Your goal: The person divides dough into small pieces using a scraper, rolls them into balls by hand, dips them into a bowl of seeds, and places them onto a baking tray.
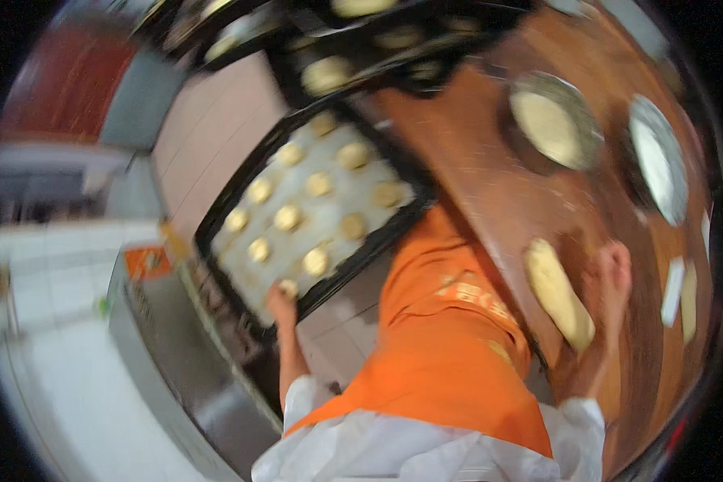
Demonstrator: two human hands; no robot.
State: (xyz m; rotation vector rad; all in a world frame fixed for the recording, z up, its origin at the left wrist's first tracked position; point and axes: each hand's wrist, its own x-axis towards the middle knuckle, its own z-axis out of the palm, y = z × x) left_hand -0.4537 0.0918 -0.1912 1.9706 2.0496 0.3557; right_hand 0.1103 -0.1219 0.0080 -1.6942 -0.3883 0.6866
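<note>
My left hand [282,307] reaches over the near corner of a black baking tray [347,277], its fingers closed on a small round dough piece [288,287]. The tray is lined with pale paper, and several round dough pieces [287,217] sit spaced out on it. On the wooden table to the right lies a long roll of dough [558,296]. My right hand [610,271] is at the table just right of this roll, thumb apart from the fingers, with nothing seen in it. Motion blurs both hands somewhat.
Farther back are more black trays with dough [327,75]. A metal bowl with pale dough [550,124] and a round dish of white powder [659,161] stand on the table [466,145]. A white scraper-like strip [672,292] lies at right. A metal counter [193,353] runs along the left.
</note>
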